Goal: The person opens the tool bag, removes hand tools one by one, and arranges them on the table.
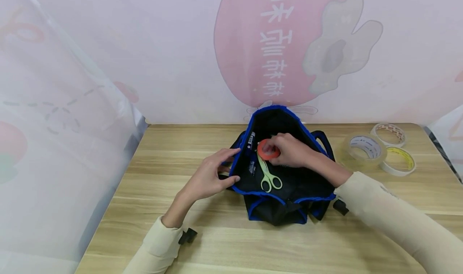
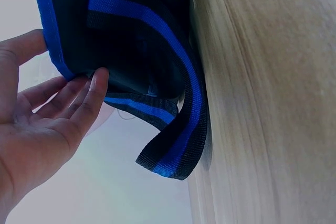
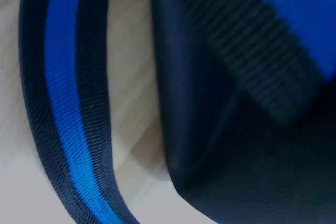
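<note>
A black tool bag (image 1: 289,185) with blue trim stands on the table, its mouth gaping upward. My left hand (image 1: 207,175) holds the left rim of the bag, thumb and index fingertip at the blue edge; in the left wrist view, the other fingers of this hand (image 2: 58,114) lie against the outside. Inside the mouth, my right hand (image 1: 291,150) grips an orange-red tape roll (image 1: 265,151). Scissors (image 1: 267,175) with pale green handles lie in the bag just below the roll. The right wrist view has only the bag's side (image 3: 210,145) and strap (image 3: 68,103), no hand.
Right of the bag, a wide clear tape roll (image 1: 365,148), a narrow roll (image 1: 388,134) and a roll with a yellow core (image 1: 398,161) sit together on the wooden table (image 1: 152,185). A black-and-blue strap (image 2: 178,145) loops from the bag's left side. A printed sheet (image 1: 181,65) hangs behind.
</note>
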A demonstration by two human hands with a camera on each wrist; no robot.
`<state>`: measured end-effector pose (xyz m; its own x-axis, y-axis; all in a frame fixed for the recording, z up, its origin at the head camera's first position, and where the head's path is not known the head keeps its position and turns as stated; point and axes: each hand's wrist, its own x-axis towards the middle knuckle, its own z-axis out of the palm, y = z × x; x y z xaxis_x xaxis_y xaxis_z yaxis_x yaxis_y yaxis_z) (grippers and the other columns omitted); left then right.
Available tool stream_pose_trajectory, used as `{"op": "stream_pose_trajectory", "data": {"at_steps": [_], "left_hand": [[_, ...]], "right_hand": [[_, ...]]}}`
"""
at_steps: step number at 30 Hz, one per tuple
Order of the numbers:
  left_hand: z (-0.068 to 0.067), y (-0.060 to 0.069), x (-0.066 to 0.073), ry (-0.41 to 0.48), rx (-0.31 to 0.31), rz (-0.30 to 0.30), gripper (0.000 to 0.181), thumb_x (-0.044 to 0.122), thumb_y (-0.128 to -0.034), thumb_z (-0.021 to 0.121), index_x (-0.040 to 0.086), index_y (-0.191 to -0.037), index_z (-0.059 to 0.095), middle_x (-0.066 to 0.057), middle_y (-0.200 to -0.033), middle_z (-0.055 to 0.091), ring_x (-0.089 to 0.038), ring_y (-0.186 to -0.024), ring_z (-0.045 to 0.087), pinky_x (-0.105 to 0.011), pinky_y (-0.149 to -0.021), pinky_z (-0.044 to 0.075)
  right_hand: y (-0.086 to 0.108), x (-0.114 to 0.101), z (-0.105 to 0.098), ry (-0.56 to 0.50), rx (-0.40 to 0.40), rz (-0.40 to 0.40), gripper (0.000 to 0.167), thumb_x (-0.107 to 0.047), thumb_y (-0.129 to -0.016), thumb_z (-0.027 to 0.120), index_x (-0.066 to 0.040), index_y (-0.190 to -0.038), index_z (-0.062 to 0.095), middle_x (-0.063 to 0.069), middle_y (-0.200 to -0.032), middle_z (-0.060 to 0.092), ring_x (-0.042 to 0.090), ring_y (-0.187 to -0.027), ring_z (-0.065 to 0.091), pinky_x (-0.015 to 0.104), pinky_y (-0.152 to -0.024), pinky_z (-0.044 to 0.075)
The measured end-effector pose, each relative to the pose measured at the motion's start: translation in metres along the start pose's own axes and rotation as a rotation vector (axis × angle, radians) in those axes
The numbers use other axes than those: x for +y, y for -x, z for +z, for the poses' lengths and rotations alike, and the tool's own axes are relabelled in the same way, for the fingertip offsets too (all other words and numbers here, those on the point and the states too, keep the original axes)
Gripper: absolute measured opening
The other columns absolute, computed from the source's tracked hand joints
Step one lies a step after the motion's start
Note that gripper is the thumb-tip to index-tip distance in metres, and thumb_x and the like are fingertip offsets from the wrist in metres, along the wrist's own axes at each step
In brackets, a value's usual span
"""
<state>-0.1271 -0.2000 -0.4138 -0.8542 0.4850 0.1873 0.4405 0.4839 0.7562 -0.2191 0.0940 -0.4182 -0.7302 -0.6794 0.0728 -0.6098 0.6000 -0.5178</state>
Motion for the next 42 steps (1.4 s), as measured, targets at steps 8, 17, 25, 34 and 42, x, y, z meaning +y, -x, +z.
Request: {"op": "stream_pose_trajectory", "data": {"at_steps": [8, 17, 25, 34, 42], "left_hand": [[-0.001, 0.001, -0.001, 0.003, -0.002, -0.010, 0.074, 0.006, -0.0914, 0.085, 0.008, -0.158, 0.053, -0.016, -0.147, 0.062, -0.030, -0.121, 0.070, -0.042, -0.096, 0.067], [-0.002, 0.002, 0.001, 0.005, -0.001, -0.024, 0.075, 0.006, -0.0907, 0.085, 0.009, -0.158, 0.053, -0.011, -0.147, 0.062, -0.029, -0.124, 0.069, -0.040, -0.096, 0.066], [-0.001, 0.002, 0.002, -0.001, 0.004, -0.001, 0.076, 0.006, -0.0902, 0.086, 0.009, -0.159, 0.052, -0.016, -0.148, 0.062, -0.031, -0.122, 0.070, -0.039, -0.095, 0.067], [-0.001, 0.002, 0.002, 0.009, 0.002, -0.007, 0.075, 0.005, -0.0905, 0.085, 0.006, -0.158, 0.052, -0.020, -0.146, 0.062, -0.036, -0.124, 0.070, -0.039, -0.095, 0.067], [-0.001, 0.001, 0.002, -0.007, 0.006, -0.015, 0.075, 0.007, -0.0906, 0.085, 0.010, -0.158, 0.053, -0.017, -0.147, 0.063, -0.030, -0.127, 0.069, -0.038, -0.096, 0.066]], "right_hand": [[0.016, -0.017, -0.016, -0.030, 0.027, -0.018, 0.028, -0.011, -0.086, 0.087, -0.010, -0.113, 0.080, 0.002, -0.107, 0.077, 0.019, -0.097, 0.063, 0.036, -0.085, 0.057], [0.041, -0.025, -0.038, -0.003, 0.092, 0.043, 0.033, -0.014, -0.086, 0.088, -0.013, -0.118, 0.081, 0.004, -0.111, 0.075, 0.020, -0.096, 0.062, 0.033, -0.077, 0.056], [0.068, -0.021, -0.054, 0.005, 0.204, 0.017, 0.033, -0.008, -0.083, 0.091, -0.012, -0.114, 0.081, 0.007, -0.109, 0.077, 0.018, -0.088, 0.063, 0.030, -0.072, 0.058], [0.101, -0.016, -0.071, 0.028, 0.261, 0.049, 0.032, -0.009, -0.082, 0.093, -0.014, -0.111, 0.081, 0.001, -0.107, 0.078, 0.014, -0.085, 0.061, 0.027, -0.073, 0.057], [0.133, -0.004, -0.079, 0.079, 0.355, 0.044, 0.036, -0.008, -0.077, 0.096, -0.015, -0.110, 0.082, -0.007, -0.097, 0.075, 0.004, -0.083, 0.059, 0.014, -0.076, 0.055]]}}
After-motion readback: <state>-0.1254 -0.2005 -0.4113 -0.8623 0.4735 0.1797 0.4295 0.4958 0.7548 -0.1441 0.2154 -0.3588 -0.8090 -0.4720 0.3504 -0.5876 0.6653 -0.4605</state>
